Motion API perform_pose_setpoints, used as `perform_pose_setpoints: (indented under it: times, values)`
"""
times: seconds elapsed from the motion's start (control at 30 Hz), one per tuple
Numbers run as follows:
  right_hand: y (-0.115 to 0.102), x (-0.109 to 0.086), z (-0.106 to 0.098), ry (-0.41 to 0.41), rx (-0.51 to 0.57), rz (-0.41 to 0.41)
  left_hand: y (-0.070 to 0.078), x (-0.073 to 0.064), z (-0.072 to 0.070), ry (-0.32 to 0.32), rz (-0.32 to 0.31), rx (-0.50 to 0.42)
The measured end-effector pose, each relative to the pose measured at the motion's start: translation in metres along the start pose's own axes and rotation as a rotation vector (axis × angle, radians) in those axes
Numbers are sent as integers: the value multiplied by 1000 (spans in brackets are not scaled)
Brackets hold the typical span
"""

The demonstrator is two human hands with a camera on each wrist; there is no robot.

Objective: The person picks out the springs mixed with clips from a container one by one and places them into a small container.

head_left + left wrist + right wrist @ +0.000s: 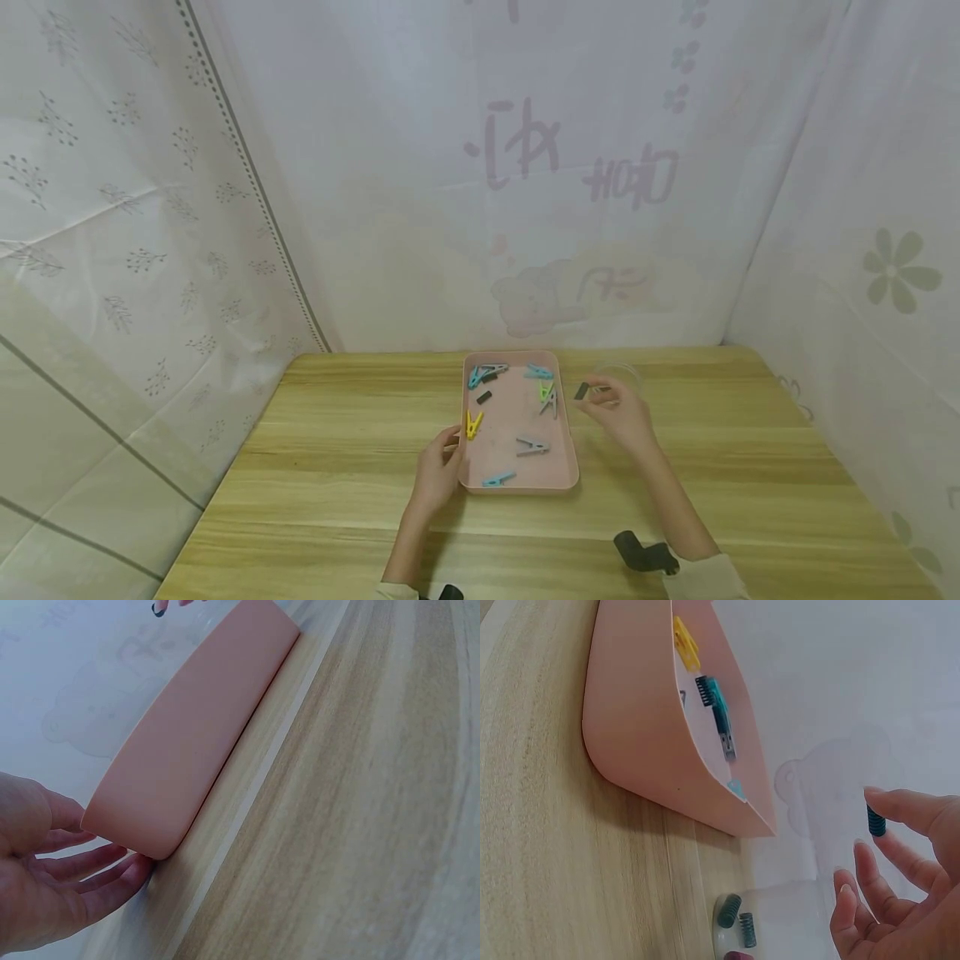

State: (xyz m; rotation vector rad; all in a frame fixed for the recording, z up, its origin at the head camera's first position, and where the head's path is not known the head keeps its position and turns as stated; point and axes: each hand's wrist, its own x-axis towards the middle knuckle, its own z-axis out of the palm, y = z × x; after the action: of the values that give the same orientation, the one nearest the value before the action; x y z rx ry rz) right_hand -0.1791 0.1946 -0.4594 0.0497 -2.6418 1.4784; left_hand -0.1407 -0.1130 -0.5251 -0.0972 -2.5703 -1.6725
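Pinching dark ridged piece (876,819) in your right hand (618,414), just outside pink tray (495,450) at its 2 o'clock; piece's long axis roughly 1-to-7, tray's 12-to-6; your left hand (437,472) grips tray around 8 o'clock; right's def nearer piece

Wears a pale cream right sleeve (708,580), plain in the part on show, ending well short of the right hand (621,412) and leaving the right forearm (667,492) bare and slim. Shows a matching pale left sleeve (396,592), only a sliver inside the head view, below an equally bare left forearm (408,537) and left hand (437,473). Carries a black bent fitting (645,556) beside the right cuff, lumpy in outline, with smooth rounded ends. Carries a second black fitting (452,592) by the left cuff, rounded on top and mostly out of frame. Has bare fingers (112,894) on both hands.
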Motion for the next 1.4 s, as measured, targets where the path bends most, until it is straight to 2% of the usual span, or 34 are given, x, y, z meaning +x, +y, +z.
perform_pose_setpoints:
  times: [0.23,0.6,0.97,1.4]
  values:
    - [2,-1,-6,-7,11,17,-1,0,0,3,28,2]
    - [9,1,-14,11,0,5,1,0,1,10,10,-3]
    - [10,0,-24,8,26,74,-1,0,0,4,19,-7]
    - [15,4,-32,25,-1,163,-2,0,0,-3,22,-8]
